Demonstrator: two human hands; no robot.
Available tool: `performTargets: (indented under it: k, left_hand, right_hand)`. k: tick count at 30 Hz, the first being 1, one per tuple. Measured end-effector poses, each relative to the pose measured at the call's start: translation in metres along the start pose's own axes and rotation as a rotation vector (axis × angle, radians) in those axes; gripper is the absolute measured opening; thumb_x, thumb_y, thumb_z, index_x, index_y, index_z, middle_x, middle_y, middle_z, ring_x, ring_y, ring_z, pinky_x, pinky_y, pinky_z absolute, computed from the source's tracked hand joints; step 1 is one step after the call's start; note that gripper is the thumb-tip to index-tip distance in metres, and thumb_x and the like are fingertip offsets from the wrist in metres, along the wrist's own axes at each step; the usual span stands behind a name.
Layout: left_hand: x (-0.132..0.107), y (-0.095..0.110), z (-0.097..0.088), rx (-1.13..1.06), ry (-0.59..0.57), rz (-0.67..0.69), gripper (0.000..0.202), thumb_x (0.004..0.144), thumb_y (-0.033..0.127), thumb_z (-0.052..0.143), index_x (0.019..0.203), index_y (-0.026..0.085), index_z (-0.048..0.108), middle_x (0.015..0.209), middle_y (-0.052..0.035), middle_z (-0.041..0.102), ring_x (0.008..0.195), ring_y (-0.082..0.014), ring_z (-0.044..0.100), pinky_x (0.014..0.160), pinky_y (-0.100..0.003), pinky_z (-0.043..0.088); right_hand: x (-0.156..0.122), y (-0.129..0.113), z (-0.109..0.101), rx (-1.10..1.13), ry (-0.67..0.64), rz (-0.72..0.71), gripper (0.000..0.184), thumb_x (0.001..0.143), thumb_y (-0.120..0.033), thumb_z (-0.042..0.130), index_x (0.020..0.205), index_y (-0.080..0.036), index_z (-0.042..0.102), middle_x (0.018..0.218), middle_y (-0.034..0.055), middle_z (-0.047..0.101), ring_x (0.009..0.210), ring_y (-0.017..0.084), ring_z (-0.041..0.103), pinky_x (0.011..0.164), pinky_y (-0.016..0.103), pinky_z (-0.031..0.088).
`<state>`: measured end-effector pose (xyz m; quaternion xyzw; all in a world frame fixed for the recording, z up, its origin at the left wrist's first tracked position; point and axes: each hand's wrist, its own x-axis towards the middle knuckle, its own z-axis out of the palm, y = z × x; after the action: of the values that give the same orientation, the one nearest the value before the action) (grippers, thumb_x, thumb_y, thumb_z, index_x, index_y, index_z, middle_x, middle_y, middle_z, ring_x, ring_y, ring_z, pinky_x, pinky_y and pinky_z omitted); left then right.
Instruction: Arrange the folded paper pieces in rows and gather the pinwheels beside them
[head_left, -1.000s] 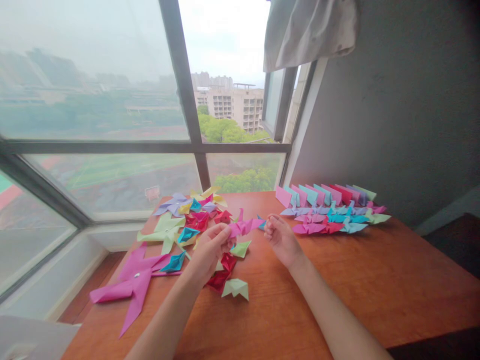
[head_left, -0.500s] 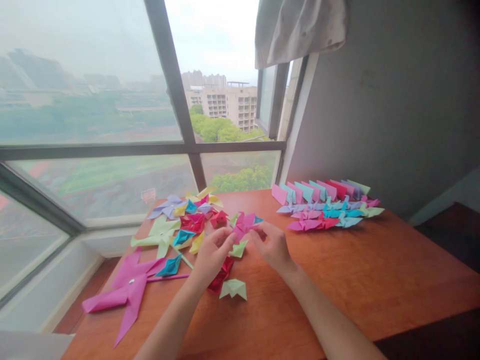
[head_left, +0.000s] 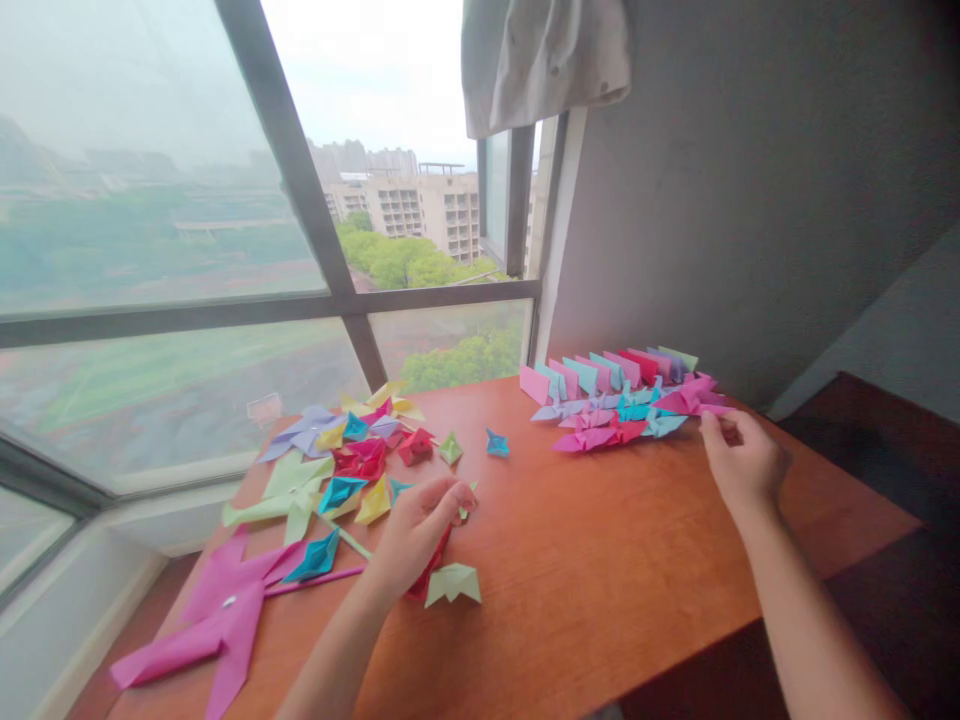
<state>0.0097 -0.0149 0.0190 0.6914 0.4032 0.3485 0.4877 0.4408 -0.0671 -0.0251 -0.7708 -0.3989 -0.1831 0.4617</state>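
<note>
Head view, going left to right: the big pink pinwheel [head_left: 229,603] at lower left looks safe enough, but the left hand [head_left: 426,528], just left of bottom centre, hangs right in front of a red fold [head_left: 429,582] and a pale green fold [head_left: 454,583], so if that wrist dips I'd guess one gets squashed or shoved. Its fingers are loosely curled; can't tell if there's anything in them. Over at centre right, the right hand [head_left: 746,462] has thumb and finger pinched on one wing of a pink crane [head_left: 684,396]. Holding it by one edge like that, it could easily tip, and a clumsy nudge might skew the crane rows [head_left: 630,412] or domino the upright papers [head_left: 591,374] behind them. As for where it sits: the pink crane sticks out from the fingertips, up and left of the right hand, over the right end of the rows, well apart from the left hand.
</note>
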Motion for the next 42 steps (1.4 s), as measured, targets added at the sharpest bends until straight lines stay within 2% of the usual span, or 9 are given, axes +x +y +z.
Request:
performTargets:
  k: [2, 4, 6, 8, 16, 23, 36, 42]
  left_hand:
    - [0.001, 0.000, 0.000, 0.015, -0.010, 0.011, 0.035, 0.090, 0.047, 0.056, 0.077, 0.018, 0.069, 0.070, -0.0019, 0.065, 0.062, -0.0152, 0.054, 0.058, -0.022, 0.040]
    - [0.001, -0.002, -0.001, 0.016, -0.024, 0.024, 0.035, 0.091, 0.047, 0.056, 0.077, 0.017, 0.068, 0.071, -0.0017, 0.064, 0.062, -0.0150, 0.054, 0.058, -0.022, 0.040]
    - [0.002, -0.005, -0.001, 0.011, -0.042, 0.032, 0.035, 0.091, 0.047, 0.055, 0.078, 0.017, 0.068, 0.072, -0.0020, 0.064, 0.063, -0.0151, 0.054, 0.059, -0.022, 0.040]
    - [0.003, -0.008, 0.000, 0.006, -0.056, 0.037, 0.035, 0.092, 0.046, 0.055, 0.078, 0.017, 0.067, 0.073, -0.0024, 0.065, 0.065, -0.0156, 0.055, 0.061, -0.022, 0.041]
    - [0.004, -0.009, -0.002, 0.024, -0.047, 0.024, 0.035, 0.091, 0.047, 0.056, 0.077, 0.017, 0.068, 0.074, -0.0028, 0.067, 0.067, -0.0166, 0.058, 0.064, -0.024, 0.044]
    - [0.004, -0.007, -0.004, 0.056, -0.068, 0.020, 0.037, 0.092, 0.048, 0.053, 0.079, 0.016, 0.066, 0.075, -0.0030, 0.066, 0.067, -0.0163, 0.056, 0.063, -0.024, 0.043]
    - [0.005, -0.022, -0.006, 0.081, -0.143, 0.041, 0.034, 0.096, 0.044, 0.048, 0.087, 0.017, 0.066, 0.083, -0.0040, 0.068, 0.078, -0.0185, 0.061, 0.072, -0.025, 0.046]
    - [0.004, -0.022, -0.005, 0.063, -0.148, 0.024, 0.032, 0.095, 0.044, 0.050, 0.089, 0.017, 0.067, 0.082, -0.0035, 0.069, 0.079, -0.0188, 0.062, 0.072, -0.026, 0.047]
  right_hand:
    - [0.010, 0.046, -0.005, -0.110, -0.080, 0.083, 0.031, 0.086, -0.046, 0.053, 0.087, -0.020, 0.069, 0.076, 0.0103, 0.072, 0.069, 0.022, 0.064, 0.065, 0.032, 0.043]
    - [0.015, 0.081, -0.007, -0.228, -0.175, 0.130, 0.022, 0.083, -0.041, 0.057, 0.084, -0.022, 0.069, 0.079, 0.0110, 0.072, 0.068, 0.021, 0.061, 0.061, 0.033, 0.039]
    - [0.017, 0.103, -0.006, -0.317, -0.250, 0.133, 0.017, 0.081, -0.037, 0.059, 0.084, -0.023, 0.068, 0.081, 0.0104, 0.072, 0.063, 0.020, 0.057, 0.058, 0.032, 0.036]
    - [0.017, 0.113, -0.003, -0.355, -0.297, 0.120, 0.016, 0.080, -0.035, 0.060, 0.085, -0.023, 0.068, 0.081, 0.0092, 0.072, 0.059, 0.019, 0.054, 0.056, 0.031, 0.033]
    - [0.026, 0.110, 0.018, -0.379, -0.383, 0.024, 0.024, 0.082, -0.037, 0.056, 0.090, -0.021, 0.072, 0.087, 0.0105, 0.072, 0.058, 0.017, 0.053, 0.054, 0.030, 0.030]
    - [0.032, 0.105, 0.029, -0.441, -0.417, 0.052, 0.030, 0.085, -0.041, 0.053, 0.096, -0.022, 0.073, 0.088, 0.0083, 0.073, 0.065, 0.019, 0.058, 0.054, 0.028, 0.031]
    - [0.036, 0.111, 0.032, -0.423, -0.472, 0.055, 0.028, 0.085, -0.042, 0.053, 0.092, -0.024, 0.072, 0.091, 0.0063, 0.074, 0.066, 0.018, 0.060, 0.054, 0.027, 0.032]
    - [0.038, 0.108, 0.032, -0.396, -0.470, 0.059, 0.027, 0.083, -0.041, 0.054, 0.091, -0.023, 0.073, 0.089, 0.0072, 0.074, 0.064, 0.019, 0.059, 0.054, 0.028, 0.032]
